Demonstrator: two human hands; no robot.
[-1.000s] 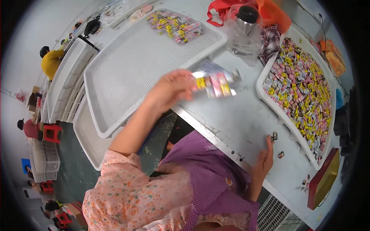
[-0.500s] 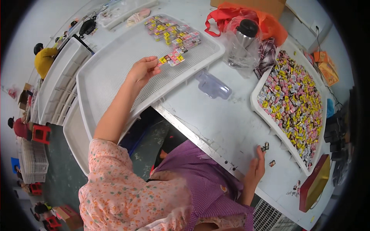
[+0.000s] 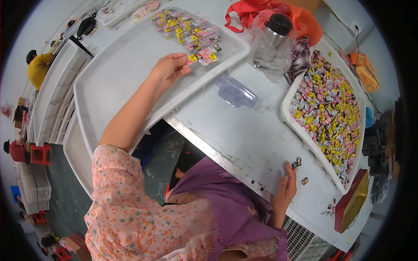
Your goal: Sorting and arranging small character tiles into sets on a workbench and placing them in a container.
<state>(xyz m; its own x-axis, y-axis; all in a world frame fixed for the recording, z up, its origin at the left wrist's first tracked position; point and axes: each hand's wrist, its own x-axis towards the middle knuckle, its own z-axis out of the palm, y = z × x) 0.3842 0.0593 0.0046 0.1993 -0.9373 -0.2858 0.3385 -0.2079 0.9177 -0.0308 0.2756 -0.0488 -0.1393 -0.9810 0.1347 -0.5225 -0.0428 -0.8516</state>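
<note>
My left hand (image 3: 167,69) reaches across the big white mesh tray (image 3: 117,91). Its fingertips touch the near end of a short row of small colourful packets (image 3: 201,56), and it grips nothing. Behind that row lie several more neat rows of the same packets (image 3: 185,28). An empty clear plastic holder (image 3: 236,91) lies on the grey table (image 3: 244,135) beside the tray. My right hand (image 3: 285,189) rests open on the table near its front edge, next to a few loose packets (image 3: 297,163).
A white tray heaped with loose colourful packets (image 3: 326,104) stands at the right. A flask in a clear bag (image 3: 274,32) and a red bag (image 3: 261,11) are at the back. A red box (image 3: 350,202) lies front right. More white trays (image 3: 52,100) are stacked at the left.
My left hand carried the clear holder filled with packets, set the packets on the mesh tray and now nudges them. The holder lies empty on the table. My right hand stayed put.
</note>
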